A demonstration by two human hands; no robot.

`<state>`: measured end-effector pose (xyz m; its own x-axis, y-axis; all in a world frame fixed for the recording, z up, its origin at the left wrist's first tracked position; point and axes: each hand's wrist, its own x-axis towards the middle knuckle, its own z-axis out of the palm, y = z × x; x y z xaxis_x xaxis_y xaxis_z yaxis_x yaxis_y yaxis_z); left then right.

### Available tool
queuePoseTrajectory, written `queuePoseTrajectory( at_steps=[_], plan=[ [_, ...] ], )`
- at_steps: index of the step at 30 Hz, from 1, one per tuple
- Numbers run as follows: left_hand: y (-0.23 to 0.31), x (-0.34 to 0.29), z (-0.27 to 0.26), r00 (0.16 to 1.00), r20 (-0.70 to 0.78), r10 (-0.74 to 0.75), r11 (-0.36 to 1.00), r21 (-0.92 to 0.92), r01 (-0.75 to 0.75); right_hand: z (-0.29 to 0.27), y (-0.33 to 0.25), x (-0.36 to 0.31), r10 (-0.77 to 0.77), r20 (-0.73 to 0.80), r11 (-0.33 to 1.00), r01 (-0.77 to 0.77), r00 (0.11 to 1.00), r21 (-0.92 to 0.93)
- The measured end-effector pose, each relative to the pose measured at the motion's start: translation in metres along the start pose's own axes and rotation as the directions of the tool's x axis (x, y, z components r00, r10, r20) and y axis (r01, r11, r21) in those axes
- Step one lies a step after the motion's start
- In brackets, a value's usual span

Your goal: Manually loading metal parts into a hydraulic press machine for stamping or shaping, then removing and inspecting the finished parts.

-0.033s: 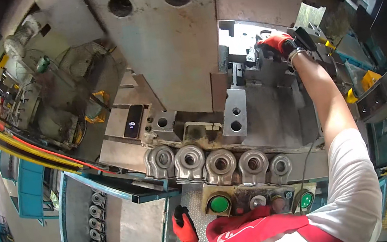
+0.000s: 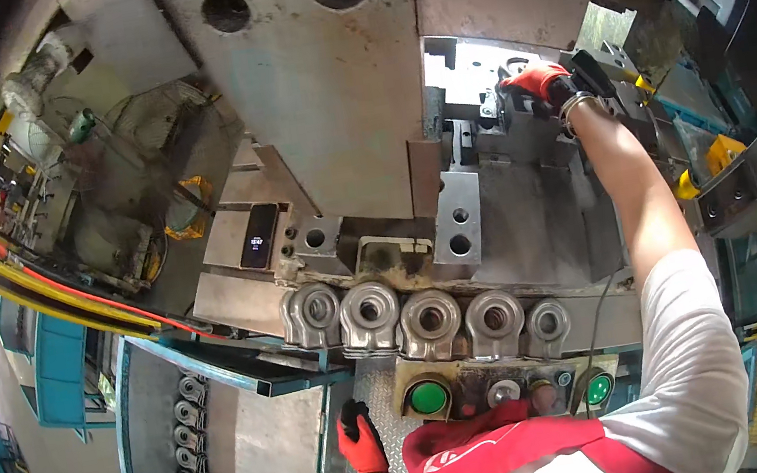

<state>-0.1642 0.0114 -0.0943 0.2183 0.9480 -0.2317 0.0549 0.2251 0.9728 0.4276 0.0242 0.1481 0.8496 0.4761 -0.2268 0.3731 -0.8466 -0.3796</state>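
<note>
My right hand (image 2: 536, 81), in a red glove, reaches deep into the press at the upper right. Its fingers are closed at a ringed metal part (image 2: 516, 66), partly hidden by the glove and bright glare. My left hand (image 2: 362, 445), in a red glove with black fingertips, hangs low beside the control panel (image 2: 466, 383). Its fingers point away from me and show nothing held. Between the hands, a row of several ringed metal forgings (image 2: 433, 323) lies along the press's front edge.
A large steel press block (image 2: 327, 96) overhangs the middle. A blue-framed bin (image 2: 268, 442) with stacked forgings (image 2: 190, 435) stands at lower left. Green buttons (image 2: 428, 397) sit on the panel. A phone (image 2: 260, 237) lies on the press bed. A cable (image 2: 598, 332) hangs near my right arm.
The view has shifted very slightly. Both hands stay in the same places.
</note>
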Motion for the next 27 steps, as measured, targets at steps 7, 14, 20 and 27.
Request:
queuePoseTrajectory(
  at_steps=[7,14,20,27],
  plan=[
    [0.000,-0.001,0.010,0.999,-0.042,-0.034,0.999,-0.043,0.033,0.001,-0.002,0.008,0.046,-0.135,0.997,-0.055,0.990,-0.063],
    [-0.003,0.004,0.010,0.997,-0.079,0.012,0.989,0.149,0.000,0.041,-0.017,-0.070,0.017,-0.388,0.953,-0.132,0.922,-0.271],
    [-0.044,0.024,-0.003,0.942,0.237,-0.239,0.970,0.101,0.221,0.116,0.052,-0.260,-0.605,-0.532,0.741,0.663,0.592,-0.106],
    [-0.062,0.020,0.019,0.771,0.376,-0.514,0.845,0.378,0.378,0.203,0.229,-0.404,0.066,-0.604,0.941,0.152,0.794,0.302]
  ],
)
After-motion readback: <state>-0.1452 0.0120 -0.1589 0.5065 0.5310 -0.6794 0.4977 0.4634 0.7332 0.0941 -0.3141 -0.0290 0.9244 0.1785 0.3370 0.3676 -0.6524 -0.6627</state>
